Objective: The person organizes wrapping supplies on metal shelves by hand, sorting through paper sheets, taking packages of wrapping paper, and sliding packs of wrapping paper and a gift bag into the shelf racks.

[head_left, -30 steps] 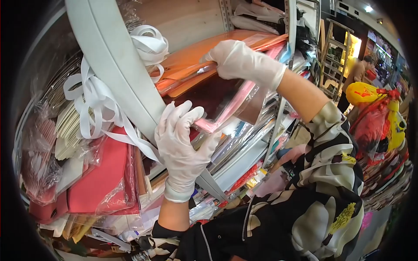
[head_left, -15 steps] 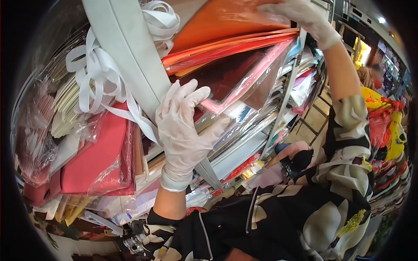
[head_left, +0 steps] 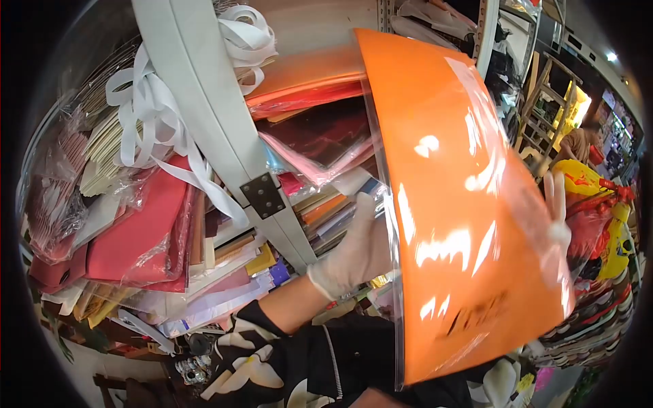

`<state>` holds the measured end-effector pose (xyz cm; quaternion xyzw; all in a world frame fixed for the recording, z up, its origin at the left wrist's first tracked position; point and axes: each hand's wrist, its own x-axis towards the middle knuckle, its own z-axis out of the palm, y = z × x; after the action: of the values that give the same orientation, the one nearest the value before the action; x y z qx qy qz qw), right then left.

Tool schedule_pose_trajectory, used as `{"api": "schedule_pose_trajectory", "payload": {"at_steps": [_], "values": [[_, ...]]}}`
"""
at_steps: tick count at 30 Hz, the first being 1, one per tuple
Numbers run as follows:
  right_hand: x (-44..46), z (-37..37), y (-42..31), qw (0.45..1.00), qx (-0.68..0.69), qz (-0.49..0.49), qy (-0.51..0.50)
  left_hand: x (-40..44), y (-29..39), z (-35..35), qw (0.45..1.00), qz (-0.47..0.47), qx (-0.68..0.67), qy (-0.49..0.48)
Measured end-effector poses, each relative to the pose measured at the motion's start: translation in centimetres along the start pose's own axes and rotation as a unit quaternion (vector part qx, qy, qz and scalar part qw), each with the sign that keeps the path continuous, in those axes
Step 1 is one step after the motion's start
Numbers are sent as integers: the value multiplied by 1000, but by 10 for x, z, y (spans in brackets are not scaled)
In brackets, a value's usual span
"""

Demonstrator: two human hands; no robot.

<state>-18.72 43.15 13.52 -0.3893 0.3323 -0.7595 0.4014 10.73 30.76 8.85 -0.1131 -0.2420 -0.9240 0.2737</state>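
Observation:
A large orange sheet pack [head_left: 442,170] in a shiny clear plastic sleeve stands tilted in front of me, slightly curved, with dark marking low on it. My right hand [head_left: 556,228], in a whitish glove, grips its right edge, partly seen through the plastic. At its left edge is my left hand [head_left: 350,255], also gloved, holding it from behind; the thumb shows while the other fingers are hidden. Behind the pack, a shelf holds more orange and red packs [head_left: 306,95] and a pink-edged dark pack [head_left: 323,160].
A pale metal upright [head_left: 204,102] with a black hinge plate [head_left: 262,195] divides the shelves. White ribbon [head_left: 160,129] hangs from it. Red envelopes in plastic [head_left: 139,234] fill the left shelf. Further right are a wooden ladder [head_left: 547,102], yellow and red bags [head_left: 612,224] and another person [head_left: 578,143].
The orange pack has come off the shelf, downward and towards me, with my right hand. My left hand has left the pink-edged pack and moved right and down, behind the orange one.

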Motion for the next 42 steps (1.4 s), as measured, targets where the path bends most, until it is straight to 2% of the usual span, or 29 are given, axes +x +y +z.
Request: {"api": "schedule_pose_trajectory", "payload": {"at_steps": [1, 5, 6, 8, 11, 12, 13, 14, 15, 16, 17, 21, 22, 25, 26, 33, 34, 37, 39, 42], "values": [[-11, -8, 8, 1000, -2, -3, 7, 5, -4, -6, 999, 7, -10, -43], [-49, -16, 28, 994, 53, 24, 93, 35, -14, 27, 979, -91, 159, 92], [-51, -36, 35, 997, 44, 5, 58, 45, -21, 12, 957, -84, 242, 138], [-59, -71, 53, 993, 10, 3, 119, 62, -44, -4, 925, -27, 356, 129], [-58, -117, 86, 978, -45, -5, 202, 68, -67, -7, 924, -70, 352, 131], [-63, -159, 104, 996, 14, -77, 44, 70, -74, -13, 932, -81, 329, 133], [-67, -198, 122, 981, 89, -121, -127, 73, -80, -16, 938, -90, 306, 135], [-77, -200, 140, 978, 203, -53, -14, 74, -78, -15, 938, -140, 276, 157], [-86, -202, 157, 941, 319, -10, 110, 74, -76, -14, 934, -188, 244, 181], [-91, -207, 171, 939, 316, 16, 137, 75, -80, -20, 937, -205, 212, 188], [-92, -206, 177, 949, 288, 41, 125, 77, -82, -26, 939, -219, 180, 196], [-71, -190, 177, 967, 226, 90, 73, 75, -77, -46, 925, -235, 209, 214], [-64, -190, 175, 969, 218, 93, 65, 73, -73, -46, 936, -200, 244, 159], [-40, -175, 164, 976, 197, 80, 40, 63, -57, -84, 937, -229, 165, 207], [-33, -162, 157, 978, 194, 72, 35, 60, -52, -88, 941, -216, 197, 172], [13, -127, 155, 978, 200, 54, -9, 40, -29, -83, 949, -139, 109, 260], [20, -120, 156, 978, 202, 53, -20, 39, -25, -78, 954, -127, 156, 224], [42, -109, 164, 979, 193, 48, -44, 33, -4, -102, 944, -111, 144, 274], [53, -91, 163, 982, 179, 46, -29, 31, 5, -102, 948, -85, 183, 247], [78, -79, 179, 979, 187, 44, -66, 24, 23, -111, 939, -48, 245, 236]]}}
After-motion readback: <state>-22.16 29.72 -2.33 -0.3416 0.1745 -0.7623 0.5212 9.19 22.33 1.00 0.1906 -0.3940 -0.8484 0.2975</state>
